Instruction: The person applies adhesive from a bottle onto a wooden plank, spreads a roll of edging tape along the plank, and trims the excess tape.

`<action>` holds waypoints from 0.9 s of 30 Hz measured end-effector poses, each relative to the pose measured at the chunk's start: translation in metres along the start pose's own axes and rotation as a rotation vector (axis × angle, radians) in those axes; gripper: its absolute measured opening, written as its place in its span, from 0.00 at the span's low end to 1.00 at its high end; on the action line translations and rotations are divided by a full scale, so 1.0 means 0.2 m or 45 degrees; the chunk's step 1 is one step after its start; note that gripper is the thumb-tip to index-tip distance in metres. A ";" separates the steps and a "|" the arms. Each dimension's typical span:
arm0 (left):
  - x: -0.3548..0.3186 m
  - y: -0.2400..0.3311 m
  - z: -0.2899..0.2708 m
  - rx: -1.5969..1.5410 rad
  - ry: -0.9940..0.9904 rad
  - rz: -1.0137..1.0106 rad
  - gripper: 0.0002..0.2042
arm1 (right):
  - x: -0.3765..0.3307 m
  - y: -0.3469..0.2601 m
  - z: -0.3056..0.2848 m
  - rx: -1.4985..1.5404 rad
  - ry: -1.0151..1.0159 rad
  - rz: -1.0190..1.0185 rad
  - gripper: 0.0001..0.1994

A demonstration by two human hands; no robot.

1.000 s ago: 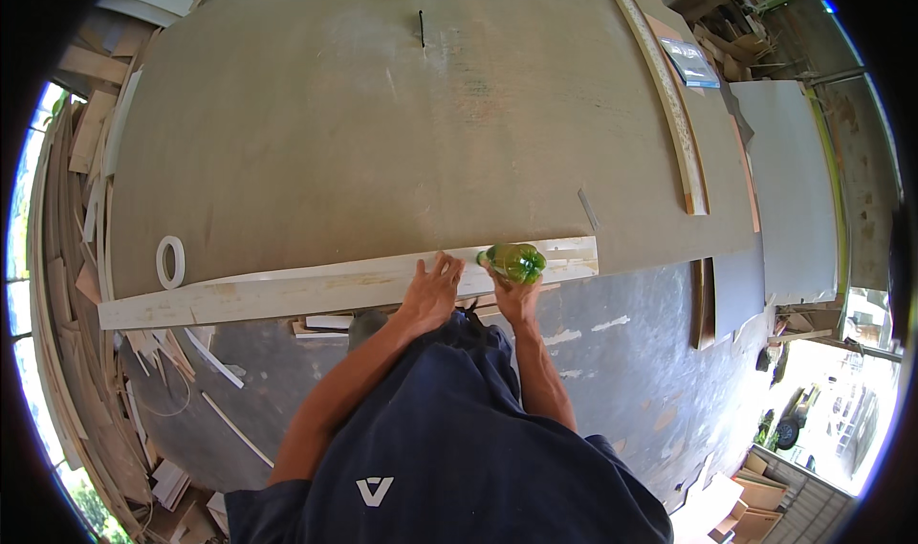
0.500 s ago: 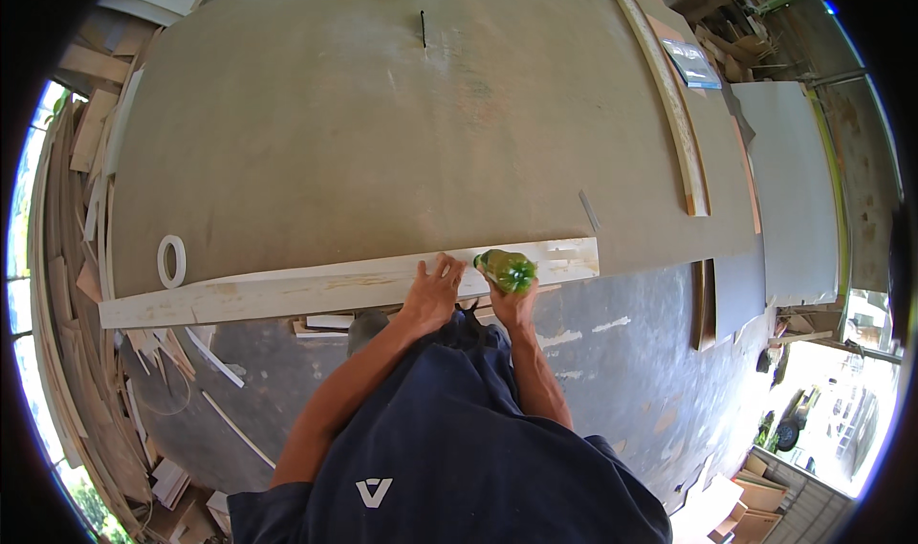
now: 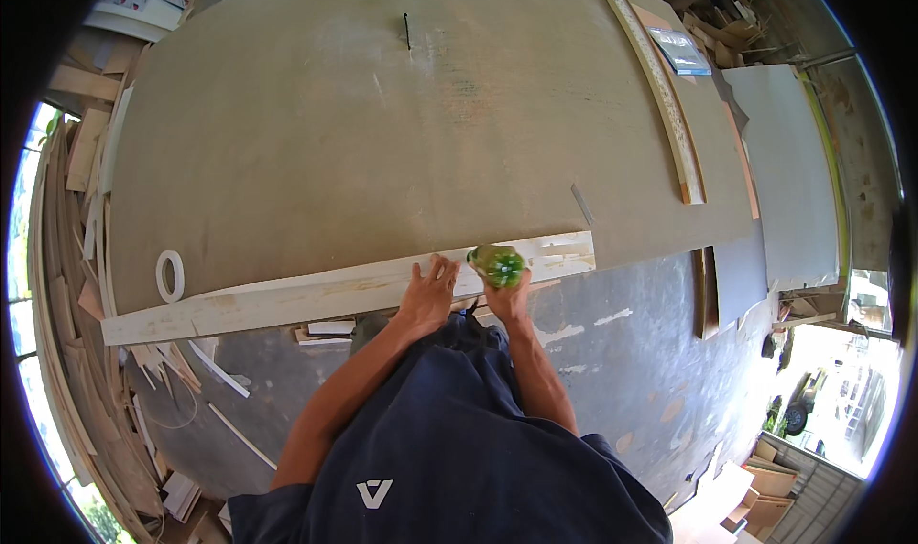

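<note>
Two hands in view, both the person's own. Left hand (image 3: 427, 295) lies flat, fingers spread, palm down on one long pale wood strip (image 3: 287, 295); grip apart, pressing, not wrapped around anything. Right hand (image 3: 509, 300) has its grip clamped on one green bottle (image 3: 497, 264), held tipped over the strip just right of the left hand; the bottle's tip looks to be at the strip surface, exact contact can't be told. The strip runs along the near edge of one big grey-brown sheet (image 3: 382, 133) that covers the bench, left end near the roll, right end past the bottle. One white tape roll (image 3: 170, 275) lies flat on the sheet just above the strip's left end, apart from both hands. One thin dark stick-like item (image 3: 406, 31) lies far up the sheet, well apart, too small to identify. One small grey sliver (image 3: 581, 205) sits on the sheet above the strip's right end. One long curved pale batten (image 3: 660, 95) lies along the sheet's right side, and one blue-grey flat panel (image 3: 680, 50) sits beside its upper part. One grey board (image 3: 784, 171) lies further right. Offcuts (image 3: 76, 162) are stacked along the left edge, count unclear. Below the bench, a grey paint-spotted floor (image 3: 622, 353) with several loose scraps.
</note>
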State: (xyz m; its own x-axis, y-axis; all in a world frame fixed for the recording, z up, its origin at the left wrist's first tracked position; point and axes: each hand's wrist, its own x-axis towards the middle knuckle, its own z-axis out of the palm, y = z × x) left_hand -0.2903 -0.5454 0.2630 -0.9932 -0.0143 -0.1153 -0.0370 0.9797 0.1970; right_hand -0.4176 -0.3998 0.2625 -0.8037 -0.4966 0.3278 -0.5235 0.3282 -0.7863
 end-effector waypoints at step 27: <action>0.01 0.00 0.01 0.017 -0.033 -0.004 0.32 | -0.03 -0.02 0.00 0.137 0.141 0.032 0.12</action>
State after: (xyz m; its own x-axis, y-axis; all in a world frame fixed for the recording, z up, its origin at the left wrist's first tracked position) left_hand -0.2916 -0.5441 0.2610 -0.9899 -0.0124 -0.1415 -0.0385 0.9823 0.1835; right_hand -0.4102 -0.3976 0.2633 -0.8454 -0.3958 0.3586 -0.4745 0.2485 -0.8444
